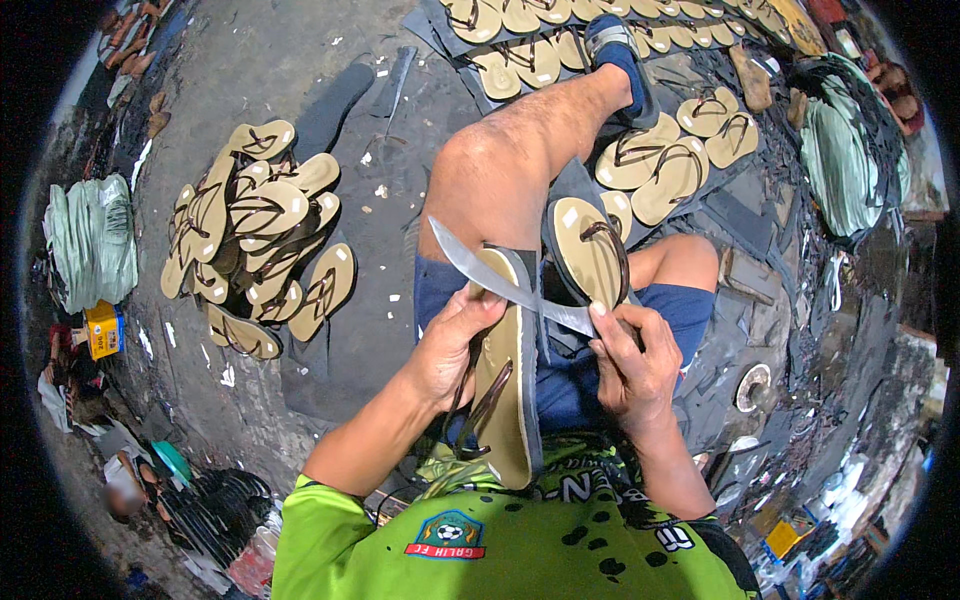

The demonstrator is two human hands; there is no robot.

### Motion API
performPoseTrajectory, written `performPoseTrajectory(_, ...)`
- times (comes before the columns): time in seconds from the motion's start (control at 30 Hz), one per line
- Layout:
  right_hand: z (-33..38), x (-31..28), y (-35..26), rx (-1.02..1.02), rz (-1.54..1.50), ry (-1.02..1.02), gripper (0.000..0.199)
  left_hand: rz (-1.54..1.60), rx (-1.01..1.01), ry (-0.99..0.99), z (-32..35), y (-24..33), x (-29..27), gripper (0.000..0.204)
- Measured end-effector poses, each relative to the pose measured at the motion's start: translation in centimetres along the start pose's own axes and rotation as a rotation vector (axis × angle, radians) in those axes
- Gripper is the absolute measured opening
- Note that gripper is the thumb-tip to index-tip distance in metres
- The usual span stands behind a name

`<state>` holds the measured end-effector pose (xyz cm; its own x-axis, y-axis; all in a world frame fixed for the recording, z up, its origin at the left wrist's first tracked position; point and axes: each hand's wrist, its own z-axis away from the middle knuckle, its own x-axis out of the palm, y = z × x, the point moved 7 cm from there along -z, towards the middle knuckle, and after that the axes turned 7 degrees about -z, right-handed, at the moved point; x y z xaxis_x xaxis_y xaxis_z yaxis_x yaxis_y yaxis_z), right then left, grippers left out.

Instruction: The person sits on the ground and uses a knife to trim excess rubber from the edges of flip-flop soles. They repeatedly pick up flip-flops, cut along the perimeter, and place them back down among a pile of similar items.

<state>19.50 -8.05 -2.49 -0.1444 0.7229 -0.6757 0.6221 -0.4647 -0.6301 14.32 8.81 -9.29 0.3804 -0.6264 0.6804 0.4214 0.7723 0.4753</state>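
Observation:
My left hand [452,345] grips a tan flip-flop sandal [507,400] with a dark strap, held on edge over my lap. My right hand [632,365] holds a long knife [500,283] by its handle end. The blade runs up and left across the sandal's front end. A second tan sandal [587,250] rests on my right thigh, just above the right hand. I sit on the ground with my left knee raised and a blue shoe [620,50] on that foot.
A heap of finished tan sandals [258,235] lies on the ground to the left. Rows of more sandals [560,30] lie ahead, with two pairs [680,150] by my foot. Stacks of pale green soles [92,240] stand at left and at right [845,150]. A yellow tin [103,330] sits at far left.

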Motion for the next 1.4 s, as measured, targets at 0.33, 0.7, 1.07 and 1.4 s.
performPoseTrajectory(0.33, -5.2, -0.9, -0.6, 0.245, -0.206, -0.393, 0.051, -0.030, -0.002, -0.166, -0.3, 1.6, 1.8, 0.038)
performPoseTrajectory(0.7, -8.1, -0.4, -0.1, 0.298, -0.277, -0.654, 0.045, -0.116, -0.024, -0.128, -0.2, 1.7, 1.6, 0.042)
performPoseTrajectory(1.07, -9.3, 2.4, 0.8, 0.085, -0.645, -0.572, 0.033, -0.522, -0.050, -0.324, -0.3, 1.2, 4.9, 0.036)
performPoseTrajectory(1.4, -1.8, -2.5, 6.1, 0.943, -1.248, 0.290, 0.052, -0.349, 0.988, 0.468, 6.9, 18.9, 0.7, 0.029)
